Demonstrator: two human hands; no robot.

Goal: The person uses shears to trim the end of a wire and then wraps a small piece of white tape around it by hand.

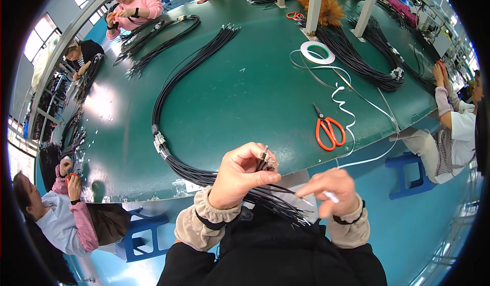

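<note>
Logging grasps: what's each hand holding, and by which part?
Left hand pinches the black wire bundle just below its connector ends. Right hand pinches the white tape strip at its near end.

One head-worn fisheye looks steeply down, close over the green table [245, 97]

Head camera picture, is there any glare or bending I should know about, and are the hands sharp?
Head view: glare patch on the green table at left; table edge bows from fisheye, dark corners; left hand pinching black wires and right hand are fairly sharp; windows at far left blown out.
</note>
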